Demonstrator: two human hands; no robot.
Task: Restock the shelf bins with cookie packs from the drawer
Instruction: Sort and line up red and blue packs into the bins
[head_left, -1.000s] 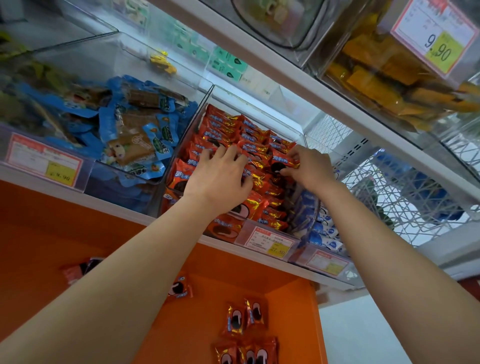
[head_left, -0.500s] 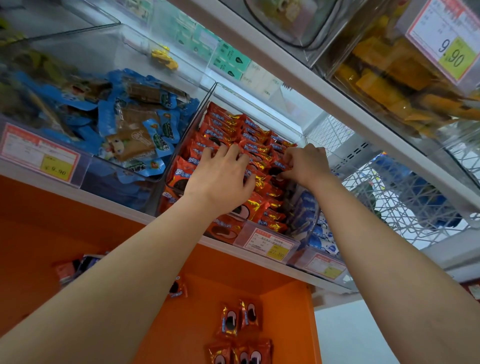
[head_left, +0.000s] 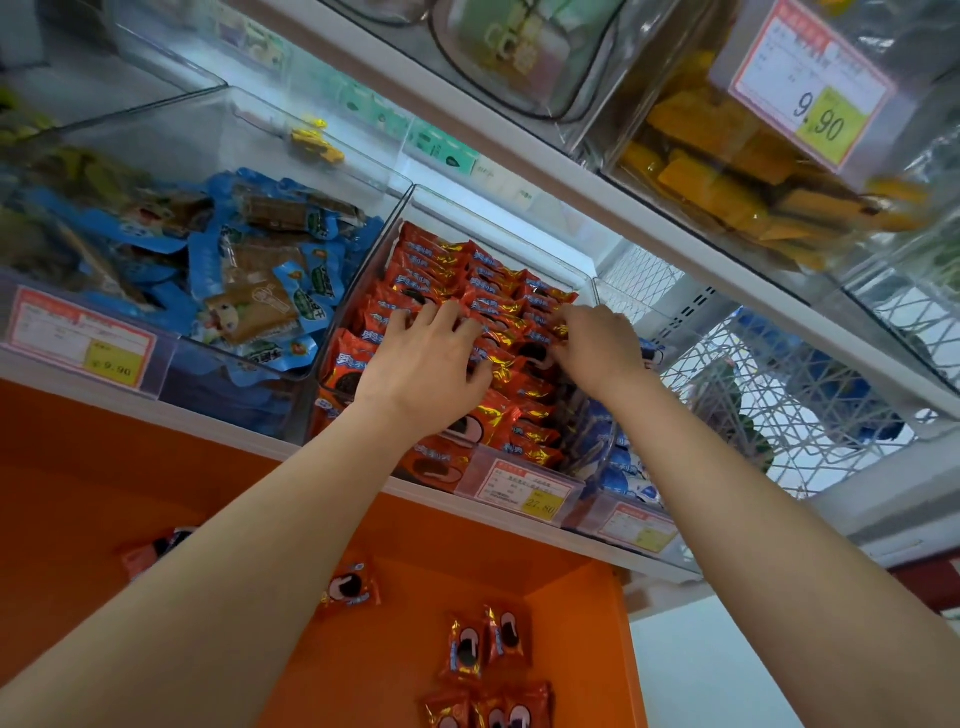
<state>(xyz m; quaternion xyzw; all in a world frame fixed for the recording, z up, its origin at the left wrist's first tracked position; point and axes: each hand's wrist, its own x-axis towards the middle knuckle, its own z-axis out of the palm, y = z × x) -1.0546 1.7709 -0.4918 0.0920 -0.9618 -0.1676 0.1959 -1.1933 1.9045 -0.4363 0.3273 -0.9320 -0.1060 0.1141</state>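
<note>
Cookie packs (head_left: 483, 291) crowd one bin (head_left: 363, 280) (past counting); left hand (head_left: 426, 369) presses them, fingers spread; right hand (head_left: 600, 348) fingers curled, grip unclear; seven loose packs (head_left: 467, 652) in drawer (head_left: 576, 649)

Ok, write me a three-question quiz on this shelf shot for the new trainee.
1. True or false: the left hand and the right hand both touch the red cookie packs in the middle bin.
2. The bin just left of that one holds: A) yellow bars B) blue packs C) bottles.
3. Fill in: a few loose red packs lie below the shelf in the orange ____.
Key: 1 true; 2 B; 3 drawer.
</note>
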